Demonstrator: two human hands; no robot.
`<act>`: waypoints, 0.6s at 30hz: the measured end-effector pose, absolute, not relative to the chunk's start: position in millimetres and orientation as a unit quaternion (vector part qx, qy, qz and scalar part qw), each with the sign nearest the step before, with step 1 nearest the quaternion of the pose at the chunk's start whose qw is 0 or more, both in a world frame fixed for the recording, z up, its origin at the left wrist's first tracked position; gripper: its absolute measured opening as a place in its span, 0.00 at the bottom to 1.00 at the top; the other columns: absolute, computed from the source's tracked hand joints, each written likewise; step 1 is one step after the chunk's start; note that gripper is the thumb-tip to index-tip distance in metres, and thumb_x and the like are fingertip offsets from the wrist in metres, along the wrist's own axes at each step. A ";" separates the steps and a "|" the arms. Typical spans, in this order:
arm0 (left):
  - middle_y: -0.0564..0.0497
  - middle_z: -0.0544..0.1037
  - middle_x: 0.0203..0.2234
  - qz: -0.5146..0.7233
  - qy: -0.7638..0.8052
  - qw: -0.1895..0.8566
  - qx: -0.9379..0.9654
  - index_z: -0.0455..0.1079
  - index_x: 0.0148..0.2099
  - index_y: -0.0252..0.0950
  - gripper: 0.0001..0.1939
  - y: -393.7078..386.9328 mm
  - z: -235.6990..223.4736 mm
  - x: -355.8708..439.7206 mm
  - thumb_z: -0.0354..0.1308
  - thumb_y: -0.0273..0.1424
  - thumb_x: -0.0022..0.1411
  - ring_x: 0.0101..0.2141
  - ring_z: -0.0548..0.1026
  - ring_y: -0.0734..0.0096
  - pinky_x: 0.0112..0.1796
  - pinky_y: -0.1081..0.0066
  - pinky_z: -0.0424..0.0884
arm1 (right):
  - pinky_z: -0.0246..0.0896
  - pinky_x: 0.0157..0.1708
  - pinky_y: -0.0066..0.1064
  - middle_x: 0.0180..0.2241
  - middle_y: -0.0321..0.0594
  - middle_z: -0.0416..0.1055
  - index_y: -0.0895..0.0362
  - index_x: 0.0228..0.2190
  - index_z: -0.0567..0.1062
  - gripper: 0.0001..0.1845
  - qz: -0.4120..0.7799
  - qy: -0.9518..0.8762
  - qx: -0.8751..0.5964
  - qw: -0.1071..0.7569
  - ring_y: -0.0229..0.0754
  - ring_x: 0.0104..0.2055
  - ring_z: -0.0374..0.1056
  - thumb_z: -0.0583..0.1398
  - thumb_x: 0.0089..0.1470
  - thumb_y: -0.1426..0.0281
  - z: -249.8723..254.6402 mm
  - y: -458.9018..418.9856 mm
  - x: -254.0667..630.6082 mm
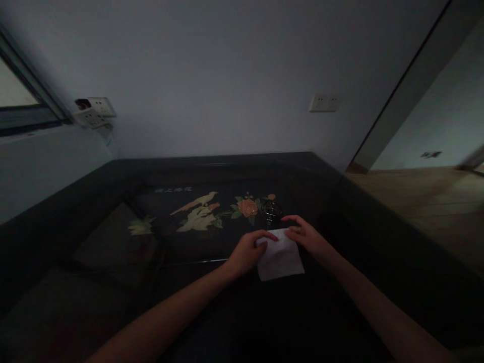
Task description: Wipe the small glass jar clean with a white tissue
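A thin white sheet point(282, 262), like a tissue or paper towel, is between my two hands, its lower edge hanging toward me. My left hand point(249, 250) pinches its upper left side, with the index finger lying across the top. At the upper right corner my right hand point(302, 235) grips the sheet with thumb and fingers, the index finger bent out to the left. Just beyond the sheet is a shiny see-through object point(271, 209) with a round top and narrower lower part; it is too dark to tell its kind.
The dark glossy table point(212, 169) bears an inlaid picture of a pale bird point(198, 201) and a pink flower point(247, 207), and reflects the window. Behind it stands a wall with a double socket point(324, 103); an extension socket point(92, 118) hangs at left. Wooden floor point(416, 196) lies right.
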State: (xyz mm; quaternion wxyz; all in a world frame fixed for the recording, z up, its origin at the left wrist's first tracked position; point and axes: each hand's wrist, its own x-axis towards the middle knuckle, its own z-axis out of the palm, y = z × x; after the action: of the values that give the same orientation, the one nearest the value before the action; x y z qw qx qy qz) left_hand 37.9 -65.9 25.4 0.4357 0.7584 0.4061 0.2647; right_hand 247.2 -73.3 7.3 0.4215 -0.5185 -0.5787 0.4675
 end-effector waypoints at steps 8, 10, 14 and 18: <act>0.42 0.65 0.57 0.267 0.383 0.186 0.865 0.68 0.50 0.36 0.18 -52.0 2.4 45.3 0.51 0.22 0.58 0.58 0.62 0.59 0.55 0.56 0.61 | 0.62 0.25 0.32 0.24 0.35 0.71 0.55 0.34 0.72 0.10 0.330 -0.634 -0.563 0.416 0.43 0.27 0.69 0.60 0.48 0.65 -4.7 -57.8 260.1; 0.41 0.62 0.60 0.234 0.361 0.137 0.892 0.67 0.52 0.36 0.19 -58.9 0.4 47.0 0.51 0.22 0.58 0.60 0.59 0.58 0.57 0.55 0.59 | 0.60 0.23 0.31 0.21 0.34 0.69 0.55 0.33 0.74 0.09 0.273 -0.657 -0.583 0.393 0.41 0.23 0.67 0.58 0.50 0.65 -7.4 -57.8 259.6; 0.37 0.60 0.61 0.128 0.354 0.109 0.920 0.59 0.59 0.31 0.24 -75.5 -3.4 54.0 0.51 0.31 0.62 0.62 0.56 0.54 0.59 0.52 0.55 | 0.63 0.28 0.34 0.30 0.39 0.76 0.55 0.34 0.77 0.11 0.242 -0.659 -0.595 0.392 0.43 0.28 0.70 0.57 0.50 0.67 -11.2 -58.8 258.2; 0.35 0.55 0.62 0.095 0.368 0.079 0.922 0.53 0.63 0.29 0.28 -80.3 -10.1 54.6 0.47 0.37 0.65 0.63 0.53 0.53 0.60 0.51 0.52 | 0.66 0.36 0.38 0.37 0.43 0.77 0.55 0.35 0.77 0.12 0.245 -0.648 -0.599 0.403 0.47 0.36 0.73 0.57 0.49 0.69 -14.8 -57.1 259.1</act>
State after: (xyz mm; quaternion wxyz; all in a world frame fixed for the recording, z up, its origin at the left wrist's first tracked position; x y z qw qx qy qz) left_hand 54.6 -80.3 -10.1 0.0792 0.9217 0.3675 0.0951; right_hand 259.1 -57.1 -14.8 0.4027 -0.5988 -0.6475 0.2451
